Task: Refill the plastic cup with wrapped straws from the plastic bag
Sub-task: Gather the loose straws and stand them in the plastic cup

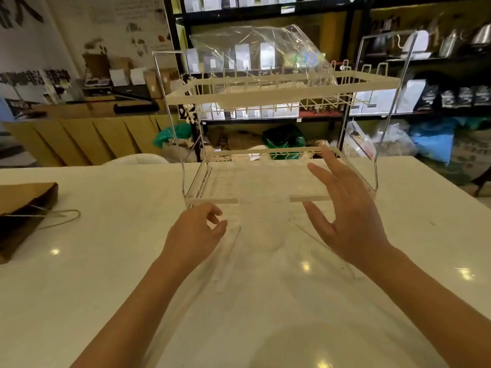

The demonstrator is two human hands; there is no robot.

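Both my hands hang over the white table [398,301] in front of a two-tier wire rack [281,94]. My left hand [196,235] is loosely curled, fingers and thumb drawn near each other but closed on nothing. My right hand [345,221] is spread wide, fingers apart, empty, its fingertips just in front of the rack's lower shelf.

The plastic bag [260,57] sits on the rack's upper tier — clear, crumpled, puffed up above the rim. I can't tell whether wrapped straws are inside it; the film is too glossy and the shelves behind show through. Between my hands there is something faint and see-through on the table, possibly the plastic cup [263,229], though it is too ghostly to be sure.

The risks, as I judge them: the rack looks light, so a careless pull on the bag could snag its wires and tip it towards me. If the cup really is there, my hands could knock it over, simply because I can barely see it. A brown paper bag [24,208] lies well away on my left, no trouble.
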